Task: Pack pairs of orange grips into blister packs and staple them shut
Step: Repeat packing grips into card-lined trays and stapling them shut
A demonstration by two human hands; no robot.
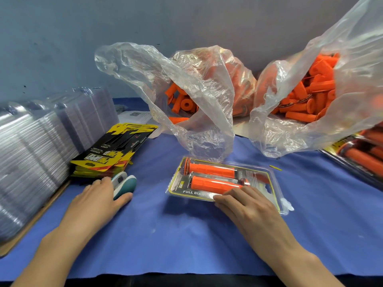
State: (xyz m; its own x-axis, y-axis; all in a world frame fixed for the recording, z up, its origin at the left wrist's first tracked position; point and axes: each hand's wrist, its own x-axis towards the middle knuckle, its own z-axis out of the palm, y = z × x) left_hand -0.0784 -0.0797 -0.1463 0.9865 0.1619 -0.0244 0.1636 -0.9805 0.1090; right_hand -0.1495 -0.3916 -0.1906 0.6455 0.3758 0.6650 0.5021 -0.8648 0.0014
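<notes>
A clear blister pack [257, 177] lies flat under the right hand's [246, 206] fingertips. It holds 2 orange grips [209, 169] side by side. A teal-and-white stapler [125, 184] sits between the left hand's [97, 199] thumb and fingers.

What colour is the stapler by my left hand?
The stapler is teal and white; head view shows it best.

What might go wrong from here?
Only the right hand presses the clear plastic blister pack with its two orange grips; if it lifts, the pack may slide on the blue cloth.
Its fingers lie on the near edge, where the teal-and-white stapler by the left hand might pinch them.
The crumpled clear bag nearby might get stapled in.
</notes>
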